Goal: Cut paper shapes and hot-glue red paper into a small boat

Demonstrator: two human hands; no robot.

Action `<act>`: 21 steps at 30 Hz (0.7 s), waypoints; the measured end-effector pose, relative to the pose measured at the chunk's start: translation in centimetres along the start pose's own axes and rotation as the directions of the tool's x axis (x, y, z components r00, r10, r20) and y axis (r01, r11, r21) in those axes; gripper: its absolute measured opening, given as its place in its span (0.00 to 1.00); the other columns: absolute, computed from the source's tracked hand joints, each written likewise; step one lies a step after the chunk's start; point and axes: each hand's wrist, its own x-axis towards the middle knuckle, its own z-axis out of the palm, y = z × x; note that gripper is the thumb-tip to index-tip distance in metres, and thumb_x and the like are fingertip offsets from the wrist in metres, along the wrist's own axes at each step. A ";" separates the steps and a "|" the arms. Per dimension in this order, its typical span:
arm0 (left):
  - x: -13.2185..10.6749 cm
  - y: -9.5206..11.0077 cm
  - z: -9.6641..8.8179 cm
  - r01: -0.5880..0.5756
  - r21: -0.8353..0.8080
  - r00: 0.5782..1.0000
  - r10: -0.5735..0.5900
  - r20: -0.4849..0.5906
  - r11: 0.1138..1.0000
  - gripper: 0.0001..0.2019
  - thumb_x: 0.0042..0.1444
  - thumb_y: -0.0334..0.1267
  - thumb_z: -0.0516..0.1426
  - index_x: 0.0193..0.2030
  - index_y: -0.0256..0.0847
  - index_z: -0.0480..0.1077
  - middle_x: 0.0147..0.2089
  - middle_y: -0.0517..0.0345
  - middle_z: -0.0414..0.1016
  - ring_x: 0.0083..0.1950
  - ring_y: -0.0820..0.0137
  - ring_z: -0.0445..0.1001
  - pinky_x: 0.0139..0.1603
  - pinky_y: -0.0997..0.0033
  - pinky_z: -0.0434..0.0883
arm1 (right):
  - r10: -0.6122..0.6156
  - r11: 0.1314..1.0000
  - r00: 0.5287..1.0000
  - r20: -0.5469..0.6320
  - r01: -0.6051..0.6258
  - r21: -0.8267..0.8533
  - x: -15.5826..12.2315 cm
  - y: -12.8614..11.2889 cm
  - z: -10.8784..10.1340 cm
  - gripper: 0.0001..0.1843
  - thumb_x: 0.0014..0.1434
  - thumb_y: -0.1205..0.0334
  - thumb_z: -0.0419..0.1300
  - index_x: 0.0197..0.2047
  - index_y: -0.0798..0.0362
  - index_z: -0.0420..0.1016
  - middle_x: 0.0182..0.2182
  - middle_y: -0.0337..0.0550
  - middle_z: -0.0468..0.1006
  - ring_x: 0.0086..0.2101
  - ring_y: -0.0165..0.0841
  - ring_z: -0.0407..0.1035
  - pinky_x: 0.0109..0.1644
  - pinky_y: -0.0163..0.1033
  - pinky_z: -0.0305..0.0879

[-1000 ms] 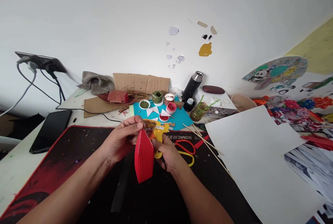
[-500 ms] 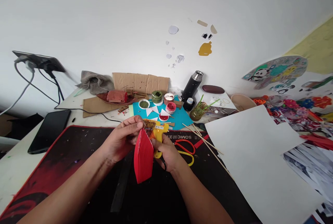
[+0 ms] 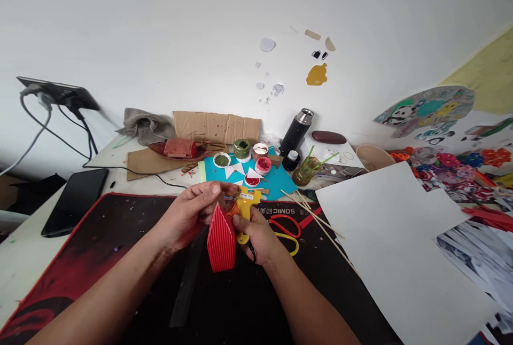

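Observation:
Pinched up at the tip of a folded red corrugated paper piece (image 3: 222,243), my left hand (image 3: 190,209) has its fingers curled partly behind it. The piece hangs with its pointed end up and ridges facing me. My right hand (image 3: 258,235) is closed around the handle of a yellow glue gun (image 3: 245,209), whose nozzle end points left beside the left fingertips. The right thumb lies close to the paper's right edge; contact there is unclear. Red- and yellow-handled scissors (image 3: 286,226) lie just right of the right hand.
Paint jars (image 3: 241,149) stand on blue paper (image 3: 280,182) behind the hands. Wooden sticks (image 3: 324,222) and a large white sheet (image 3: 393,238) lie to the right. A black phone (image 3: 76,201) lies left; a black flask (image 3: 296,131) stands at the back. A dark mat (image 3: 140,281) lies below.
The red paper piece has turned so its ridged face shows more squarely, and its lower end has risen slightly. My left fingertips have shifted above its tip. The glue gun stays nearly still.

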 end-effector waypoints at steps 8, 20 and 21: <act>-1.3 0.2 -1.4 -0.132 0.128 0.987 0.142 -0.072 0.983 0.21 0.58 0.58 0.74 0.42 0.42 0.80 0.30 0.64 0.64 0.30 0.74 0.61 0.28 0.78 0.62 | -0.021 0.998 0.998 -0.052 0.025 0.065 0.2 -0.8 -0.6 0.32 0.38 0.48 0.91 0.41 0.51 0.85 0.29 0.35 0.83 0.26 0.26 0.73 0.30 0.28 0.72; -3.0 -0.5 -2.2 -0.064 0.522 0.961 -0.089 0.263 0.850 0.19 0.63 0.58 0.70 0.42 0.42 0.81 0.47 0.53 0.82 0.50 0.59 0.78 0.57 0.60 0.74 | -0.074 0.997 0.992 -0.101 0.074 -0.002 0.5 -0.9 -1.2 0.35 0.41 0.43 0.89 0.44 0.49 0.81 0.30 0.33 0.82 0.25 0.28 0.72 0.29 0.32 0.72; -3.1 -0.4 -2.0 -0.063 0.533 0.964 -0.086 0.251 0.844 0.19 0.64 0.58 0.69 0.41 0.42 0.81 0.45 0.53 0.81 0.48 0.60 0.77 0.55 0.62 0.74 | -0.083 0.996 0.991 -0.103 0.082 -0.016 0.6 -0.9 -1.1 0.34 0.41 0.43 0.89 0.43 0.49 0.81 0.29 0.33 0.81 0.25 0.28 0.72 0.30 0.32 0.72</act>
